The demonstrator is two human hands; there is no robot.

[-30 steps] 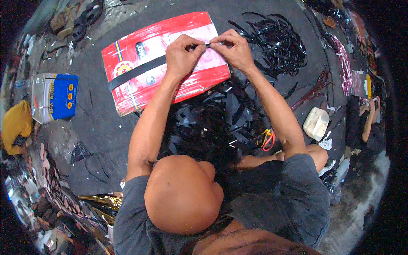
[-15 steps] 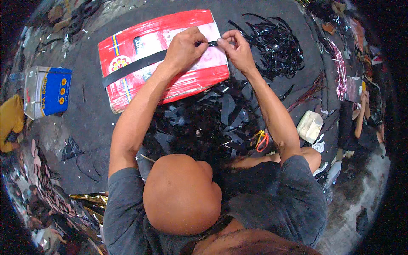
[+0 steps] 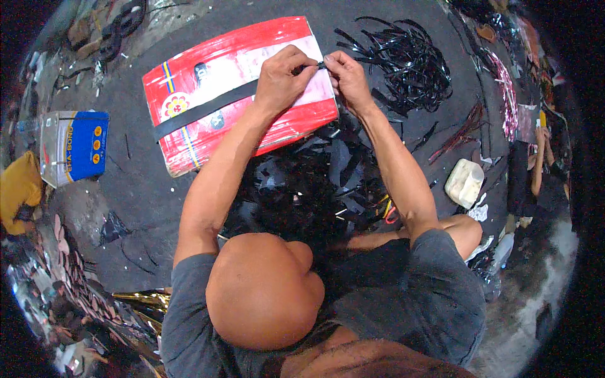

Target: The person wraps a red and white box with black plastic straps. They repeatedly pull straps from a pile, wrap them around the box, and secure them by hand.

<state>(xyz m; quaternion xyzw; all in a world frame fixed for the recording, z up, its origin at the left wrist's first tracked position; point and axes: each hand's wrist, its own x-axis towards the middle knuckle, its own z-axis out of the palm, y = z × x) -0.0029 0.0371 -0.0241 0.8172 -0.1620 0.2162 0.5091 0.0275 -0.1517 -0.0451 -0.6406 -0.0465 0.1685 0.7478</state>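
Note:
A flat, red-and-white wrapped carton or board point(image 3: 230, 47) lies tilted on the dark floor sheet in front of me. A black flat strip point(image 3: 211, 108) runs across it, from its left edge up toward my hands. My left hand point(image 3: 280, 82) is over the carton's right part, thumb and fingers pinched on the strip. Just beyond, at the carton's right edge, my right hand point(image 3: 350, 82) pinches a short dark piece of the same strip. The two sets of fingertips almost meet. Exactly how the strip lies between them is hidden by the fingers.
A heap of shiny black strips point(image 3: 413, 66) lies right of the carton. Black scraps point(image 3: 296, 183) cover the floor before my lap. A blue-and-white tin point(image 3: 88, 145) stands at left, a cut white plastic container point(image 3: 464, 183) at right. Another person's arm point(image 3: 537, 160) shows far right.
My fingertips have drawn closer together at the carton's right edge, both hands still pinching. The whole view has shifted slightly.

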